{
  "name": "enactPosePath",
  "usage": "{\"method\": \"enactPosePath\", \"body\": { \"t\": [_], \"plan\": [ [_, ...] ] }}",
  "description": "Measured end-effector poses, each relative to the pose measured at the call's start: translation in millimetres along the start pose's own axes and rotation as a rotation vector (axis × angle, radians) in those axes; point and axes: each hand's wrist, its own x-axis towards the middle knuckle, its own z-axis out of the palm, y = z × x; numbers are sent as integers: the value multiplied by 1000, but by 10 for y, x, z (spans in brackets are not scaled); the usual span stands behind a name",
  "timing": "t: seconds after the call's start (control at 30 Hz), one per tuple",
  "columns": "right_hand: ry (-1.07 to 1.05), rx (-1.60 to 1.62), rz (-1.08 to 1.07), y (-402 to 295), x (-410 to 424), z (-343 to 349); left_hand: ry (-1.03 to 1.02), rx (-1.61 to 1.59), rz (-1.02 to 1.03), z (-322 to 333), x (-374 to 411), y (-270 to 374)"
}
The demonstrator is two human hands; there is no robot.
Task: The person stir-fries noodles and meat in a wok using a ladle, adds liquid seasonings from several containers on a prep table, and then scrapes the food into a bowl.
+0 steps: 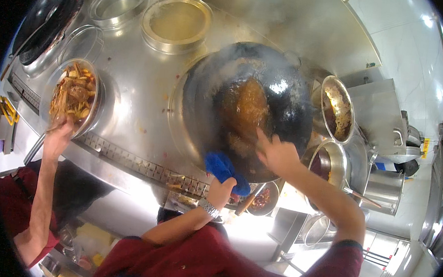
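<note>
In front of me a large black wok (205, 94) sits on the steel range with steam rising from it. Brown liquid or food (249, 105) glistens in its middle. My left hand (223, 189), below a metal watch, grips a blue cloth (226, 172) at the wok's near rim. Over the wok's near right part is my right hand (279, 152), with the index finger extended towards the brown contents and no object visible in it. Blur hides whether that finger touches them.
At the left, a co-worker's hand (60, 131) reaches into a clear bowl of food (75, 92). Two steel pots (174, 43) stand at the back. Steel containers (337, 108) line the right side. A wooden-handled utensil (248, 203) lies near the front edge.
</note>
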Motion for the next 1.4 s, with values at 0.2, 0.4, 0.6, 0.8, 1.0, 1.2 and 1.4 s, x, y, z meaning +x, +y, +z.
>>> {"method": "enactPosePath", "body": {
  "t": [0.2,0.4,0.6,0.8,1.0,1.2,1.4],
  "plan": [
    [95,-370,386,1046,682,155,-8,-8,-59,2,11,32],
    [-352,-254,270,803,-437,123,-20,-67,-103,-46,-59,98],
    [13,15,-20,74,183,-41,-45,-59,-148,-59,-15,38],
    [188,-276,238,1212,801,161,1,-39,-143,-18,-101,157],
    [-256,-329,108,1365,-306,183,87,2,-45,-12,-139,121],
    [102,82,-318,586,4,112,105,70,-115,22,-186,158],
    [365,-83,56,1266,980,288,57,146,-92,81,-204,232]
  ]
}}
